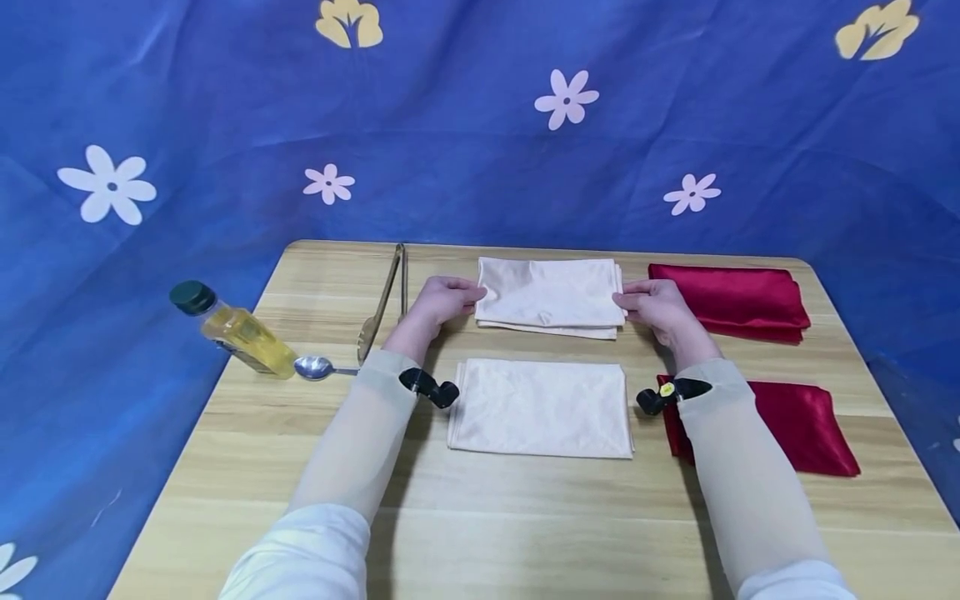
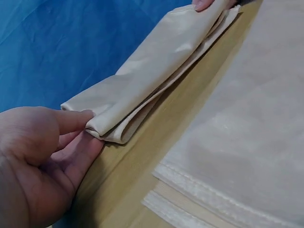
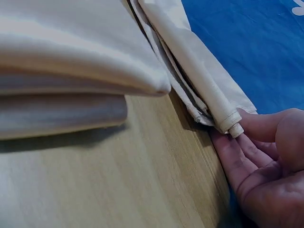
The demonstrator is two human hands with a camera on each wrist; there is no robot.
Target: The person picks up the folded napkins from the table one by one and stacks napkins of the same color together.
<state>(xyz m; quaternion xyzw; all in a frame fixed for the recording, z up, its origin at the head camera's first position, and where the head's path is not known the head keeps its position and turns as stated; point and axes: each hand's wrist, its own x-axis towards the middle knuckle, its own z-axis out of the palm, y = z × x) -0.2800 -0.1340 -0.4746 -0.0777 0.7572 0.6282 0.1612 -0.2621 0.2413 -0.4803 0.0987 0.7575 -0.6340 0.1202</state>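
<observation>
A folded white satin cloth (image 1: 551, 292) lies at the far side of the table, stretched between both hands. My left hand (image 1: 442, 302) pinches its left end, thumb on top and fingers underneath, as the left wrist view shows on the cloth (image 2: 142, 80). At the opposite end my right hand (image 1: 660, 310) grips the edge the same way; in the right wrist view the thumb presses the cloth (image 3: 194, 61) from above with fingers below. A second folded white cloth (image 1: 542, 408) rests flat on the table, nearer to me, between the forearms.
Two folded dark red cloths, a far one (image 1: 735, 300) and a near one (image 1: 802, 429), lie on the right. To the left are metal tongs (image 1: 382, 304), a spoon (image 1: 315, 367) and a green-capped bottle (image 1: 247, 337) of yellow liquid. A blue curtain (image 1: 480, 183) hangs behind the wooden table (image 1: 525, 525).
</observation>
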